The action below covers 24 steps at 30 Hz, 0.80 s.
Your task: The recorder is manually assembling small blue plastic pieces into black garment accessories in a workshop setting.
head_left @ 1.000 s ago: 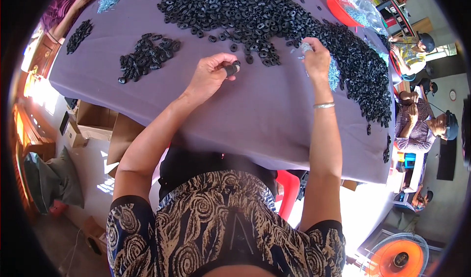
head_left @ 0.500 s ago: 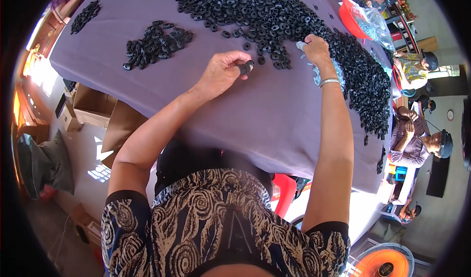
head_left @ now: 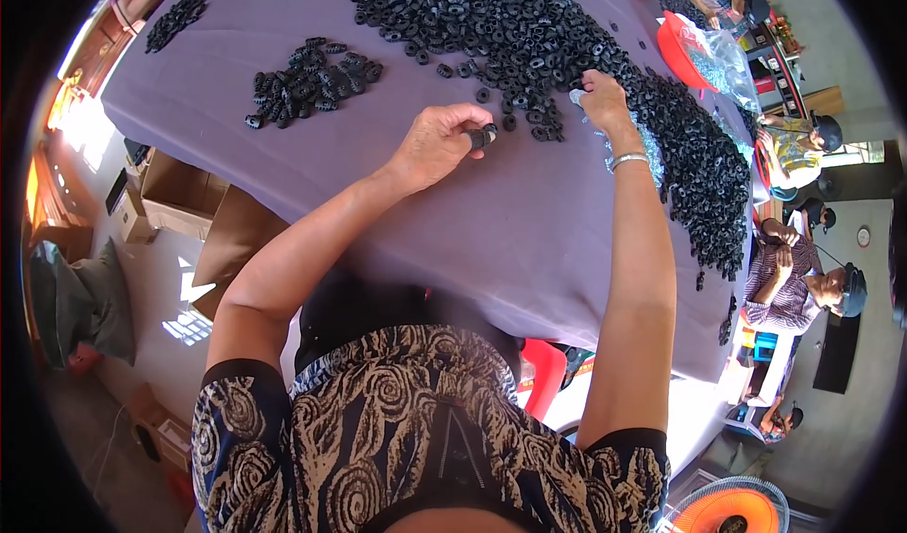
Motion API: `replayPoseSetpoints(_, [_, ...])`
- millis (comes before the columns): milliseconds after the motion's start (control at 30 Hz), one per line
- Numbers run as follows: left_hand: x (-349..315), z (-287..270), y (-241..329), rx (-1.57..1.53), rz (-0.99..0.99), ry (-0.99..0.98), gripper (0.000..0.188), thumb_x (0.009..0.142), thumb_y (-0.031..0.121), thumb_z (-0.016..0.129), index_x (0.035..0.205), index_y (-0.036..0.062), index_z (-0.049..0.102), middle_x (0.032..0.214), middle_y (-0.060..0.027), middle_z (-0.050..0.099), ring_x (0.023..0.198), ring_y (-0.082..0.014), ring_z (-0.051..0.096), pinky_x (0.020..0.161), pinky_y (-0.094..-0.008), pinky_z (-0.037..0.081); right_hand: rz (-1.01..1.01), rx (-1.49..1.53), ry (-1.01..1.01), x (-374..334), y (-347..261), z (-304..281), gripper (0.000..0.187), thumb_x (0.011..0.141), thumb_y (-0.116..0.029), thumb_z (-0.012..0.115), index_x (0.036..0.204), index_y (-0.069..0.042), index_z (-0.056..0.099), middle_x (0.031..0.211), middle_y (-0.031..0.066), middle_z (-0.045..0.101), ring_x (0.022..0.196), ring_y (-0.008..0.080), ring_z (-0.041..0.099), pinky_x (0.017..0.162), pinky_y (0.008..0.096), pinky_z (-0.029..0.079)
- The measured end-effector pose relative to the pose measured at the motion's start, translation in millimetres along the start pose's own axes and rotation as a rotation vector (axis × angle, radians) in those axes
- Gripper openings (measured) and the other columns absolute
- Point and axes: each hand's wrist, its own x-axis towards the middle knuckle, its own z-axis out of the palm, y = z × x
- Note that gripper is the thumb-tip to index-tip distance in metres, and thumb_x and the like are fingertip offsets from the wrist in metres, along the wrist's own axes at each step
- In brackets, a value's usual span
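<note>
Between the thumb and fingers of my left hand point(head_left: 430, 150) is a small black ring-shaped plastic part point(head_left: 483, 137), held over the cloth. My right hand point(head_left: 606, 104) reaches to the edge of a large heap of similar black parts point(head_left: 491, 37), its fingers pinched together. Something pale shows at those fingertips; whether it is a covering or a held piece, I cannot make out. Small clear bluish pieces point(head_left: 648, 147) lie beside my right wrist, partly hidden by it. Left of my left hand sits a smaller pile of black parts point(head_left: 307, 84).
A purple-grey cloth point(head_left: 482, 231) covers the table. Another small black pile point(head_left: 176, 20) lies far left. At the far right, a red basin point(head_left: 673, 53) holds clear pieces and a plastic bag. Other people work along the right side. An orange fan point(head_left: 727, 512) stands lower right.
The view has shifted slightly. My left hand still holds the black part, and my right hand stays by the heap with its fingers a little changed in pose.
</note>
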Motion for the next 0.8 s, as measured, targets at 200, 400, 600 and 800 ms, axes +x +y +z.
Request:
replayPoseSetpoints(200, [0.7, 0.2, -0.5, 0.012, -0.018, 0.005, 0.013, 0.086, -0.002, 0.057, 0.096, 0.0013, 0.064, 0.085, 0.0009, 0.060, 0.072, -0.0057, 0.053, 0.064, -0.0211, 0.047, -0.108, 0.119, -0.078, -10.9, -13.1, 2.9, 0.032, 0.070, -0.015, 0.071, 0.099, -0.004, 0.063, 0.096, 0.0141, 0.064, 0.091, 0.0277, 0.062, 0.082, 0.0351, 0.048])
replayPoseSetpoints(400, [3.3, -1.9, -2.7, 0.033, -0.057, 0.004, 0.014, 0.086, -0.002, 0.058, 0.097, 0.0010, 0.064, 0.086, 0.0006, 0.060, 0.072, -0.0056, 0.053, 0.064, -0.0208, 0.047, -0.239, 0.134, -0.138, -29.8, -35.5, 1.8, 0.026, 0.070, -0.014, 0.070, 0.095, -0.006, 0.063, 0.089, 0.0101, 0.063, 0.084, 0.0242, 0.060, 0.078, 0.0336, 0.048])
replayPoseSetpoints(600, [2.6, -1.8, -1.0, 0.039, -0.066, 0.015, 0.013, 0.085, 0.002, 0.061, 0.098, 0.0011, 0.064, 0.087, -0.0004, 0.061, 0.071, -0.0062, 0.054, 0.064, -0.0205, 0.047, -0.295, 0.290, -0.232, -49.4, -53.4, 2.2, 0.021, 0.075, -0.013, 0.070, 0.093, -0.005, 0.065, 0.084, 0.0080, 0.062, 0.077, 0.0206, 0.060, 0.072, 0.0306, 0.047])
replayPoseSetpoints(800, [2.3, -1.8, 2.0, 0.089, -0.067, 0.004, 0.019, 0.085, -0.003, 0.054, 0.101, -0.0002, 0.063, 0.086, -0.0033, 0.064, 0.070, -0.0070, 0.057, 0.065, -0.0215, 0.050, -0.141, 0.453, -0.227, -55.4, -45.8, 7.0, 0.019, 0.078, -0.016, 0.070, 0.094, -0.007, 0.067, 0.081, 0.0040, 0.066, 0.073, 0.0112, 0.058, 0.068, 0.0256, 0.046])
